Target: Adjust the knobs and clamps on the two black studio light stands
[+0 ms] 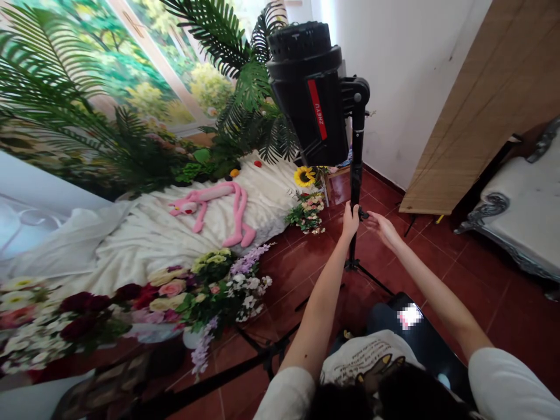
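Note:
A black studio light (308, 99) with a red label is mounted on top of a black light stand (356, 149), its head tilted downward. My left hand (350, 220) is closed around the stand's pole at about mid-height. Close by on the right is my right hand (382, 229), fingers loosely apart, with the fingertips beside a small black knob (363, 214) on the pole. Whether they touch the knob is hard to make out. The stand's legs (371, 275) spread on the red tiled floor (394, 262) below.
A pink plush toy (238, 210) lies on white fabric (144, 242) at the left, edged by artificial flowers (170, 289). Palm leaves (214, 41) rise behind. A black pole (210, 382) crosses the lower left. At right are a wooden panel (464, 111) and a white sofa (525, 201).

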The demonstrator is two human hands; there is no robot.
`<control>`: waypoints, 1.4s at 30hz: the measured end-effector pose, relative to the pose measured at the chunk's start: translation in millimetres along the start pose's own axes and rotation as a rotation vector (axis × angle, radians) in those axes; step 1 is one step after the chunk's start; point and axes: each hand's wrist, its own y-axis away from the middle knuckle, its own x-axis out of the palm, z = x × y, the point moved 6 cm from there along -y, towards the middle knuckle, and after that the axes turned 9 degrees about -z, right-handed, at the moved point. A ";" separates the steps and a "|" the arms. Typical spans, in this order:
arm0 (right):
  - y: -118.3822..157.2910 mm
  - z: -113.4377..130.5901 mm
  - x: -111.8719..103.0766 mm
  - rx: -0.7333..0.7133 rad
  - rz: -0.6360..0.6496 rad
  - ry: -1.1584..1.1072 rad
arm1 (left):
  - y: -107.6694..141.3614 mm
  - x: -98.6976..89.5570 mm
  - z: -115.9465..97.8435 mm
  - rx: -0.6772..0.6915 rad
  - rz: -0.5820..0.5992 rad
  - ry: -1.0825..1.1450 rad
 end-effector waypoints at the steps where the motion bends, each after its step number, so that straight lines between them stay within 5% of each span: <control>1: 2.8 6.7 -2.8 -0.135 -0.059 0.135 | 0.0 0.3 0.3 0.002 0.004 -0.003; 5: 20.3 26.7 0.1 -0.561 -0.082 0.510 | -0.7 0.7 0.8 0.032 0.001 0.003; 13: 28.9 20.9 5.9 -0.696 0.032 0.739 | 0.5 0.2 -0.8 0.001 -0.004 -0.003; 22: 18.1 4.9 6.6 -0.636 -0.011 0.622 | 0.1 -0.7 -0.1 -0.008 -0.008 -0.010; 32: 17.2 -2.3 14.3 -0.468 -0.207 0.364 | 2.6 -1.3 -4.3 -0.008 -0.024 0.025; 42: 9.2 -4.0 19.5 -0.185 -0.307 0.164 | 2.8 -0.3 -6.4 -0.020 -0.006 0.087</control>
